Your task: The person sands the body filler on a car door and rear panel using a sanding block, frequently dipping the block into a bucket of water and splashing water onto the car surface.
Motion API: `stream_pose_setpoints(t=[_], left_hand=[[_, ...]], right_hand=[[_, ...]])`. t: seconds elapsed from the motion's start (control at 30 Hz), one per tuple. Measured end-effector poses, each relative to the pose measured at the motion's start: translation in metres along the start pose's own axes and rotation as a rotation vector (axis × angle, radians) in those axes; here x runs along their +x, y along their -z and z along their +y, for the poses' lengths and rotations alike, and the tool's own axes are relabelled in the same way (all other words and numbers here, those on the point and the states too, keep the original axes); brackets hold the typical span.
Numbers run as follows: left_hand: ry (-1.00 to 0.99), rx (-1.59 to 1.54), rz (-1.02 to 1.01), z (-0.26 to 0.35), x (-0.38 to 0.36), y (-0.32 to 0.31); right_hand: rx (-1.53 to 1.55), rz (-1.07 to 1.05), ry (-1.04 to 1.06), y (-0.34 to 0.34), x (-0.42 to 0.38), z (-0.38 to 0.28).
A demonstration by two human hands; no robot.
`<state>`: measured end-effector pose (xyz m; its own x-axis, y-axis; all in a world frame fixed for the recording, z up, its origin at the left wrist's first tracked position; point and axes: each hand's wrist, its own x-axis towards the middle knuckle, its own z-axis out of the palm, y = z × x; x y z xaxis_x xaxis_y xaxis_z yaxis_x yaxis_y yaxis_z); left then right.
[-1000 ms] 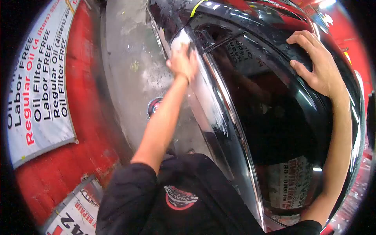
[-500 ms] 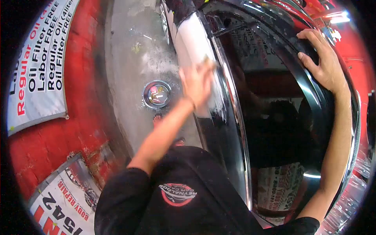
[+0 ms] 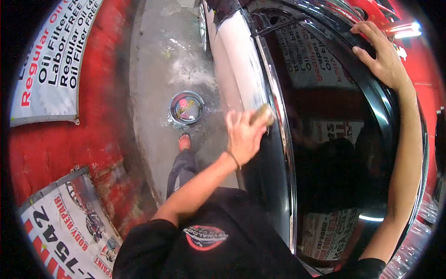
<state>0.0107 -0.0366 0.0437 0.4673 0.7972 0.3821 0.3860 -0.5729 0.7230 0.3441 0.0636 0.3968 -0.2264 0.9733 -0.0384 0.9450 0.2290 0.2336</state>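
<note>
My left hand (image 3: 244,137) is closed around a small brownish block (image 3: 263,116), blurred by motion. The block lies at the side of a black car door (image 3: 265,172), just beneath the chrome window trim (image 3: 275,95). A whitish, streaky patch (image 3: 239,60) covers the door panel ahead of this hand. Out to the right, my right hand (image 3: 383,58) rests with thumb and fingers apart on the black frame above the dark side window (image 3: 334,153). It holds nothing.
On the wet concrete floor (image 3: 158,93) stands a round dark basin (image 3: 186,122) with liquid and reddish pieces inside. My bare foot (image 3: 184,142) is close to it. A red wall (image 3: 100,93) with printed banners (image 3: 51,100) runs along the left.
My left hand has come back along the door toward my body with the block, away from the whitish patch. My right hand stays on the window frame. The view has shifted, showing my foot more plainly.
</note>
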Motion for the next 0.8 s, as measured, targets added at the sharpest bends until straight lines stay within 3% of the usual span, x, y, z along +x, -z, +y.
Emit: stream_pose_setpoints(t=[0.13,0.23,0.27,0.37,0.43,0.5,0.57,0.6,0.63,0.7,0.73,0.8], left_hand=[[0.162,0.176,0.046,-0.065,0.112,-0.006],[0.171,0.192,0.025,-0.078,0.141,0.002],[0.149,0.25,-0.043,-0.067,0.126,0.003],[-0.017,0.098,0.05,-0.023,0.044,0.001],[0.071,0.015,0.012,-0.001,0.005,0.001],[0.088,0.031,-0.012,-0.004,0.014,0.003],[0.096,0.048,0.014,-0.026,0.063,0.005],[0.156,0.1,0.019,-0.04,0.096,0.003],[0.141,0.11,0.133,-0.069,0.13,-0.012],[0.263,0.213,0.126,-0.118,0.207,-0.02],[0.436,0.161,0.046,-0.137,0.27,-0.008],[0.415,0.175,0.017,-0.143,0.279,-0.006]], right_hand=[[0.002,0.096,0.084,-0.009,0.001,0.008],[0.008,0.055,0.065,-0.004,0.001,0.005],[0.01,0.074,0.08,-0.002,0.0,0.005],[0.027,0.1,0.071,-0.001,-0.002,-0.003],[0.016,0.122,0.066,0.002,-0.004,-0.008],[0.006,0.099,0.022,0.004,-0.004,-0.012],[0.004,0.07,-0.05,0.011,-0.002,-0.022],[0.019,0.106,0.009,0.005,-0.001,-0.013],[0.023,0.091,0.006,0.005,0.001,-0.011],[0.026,0.069,0.005,0.01,0.002,-0.015],[0.051,0.072,-0.009,0.01,0.004,-0.016],[0.101,0.052,-0.031,0.012,0.006,-0.021]])
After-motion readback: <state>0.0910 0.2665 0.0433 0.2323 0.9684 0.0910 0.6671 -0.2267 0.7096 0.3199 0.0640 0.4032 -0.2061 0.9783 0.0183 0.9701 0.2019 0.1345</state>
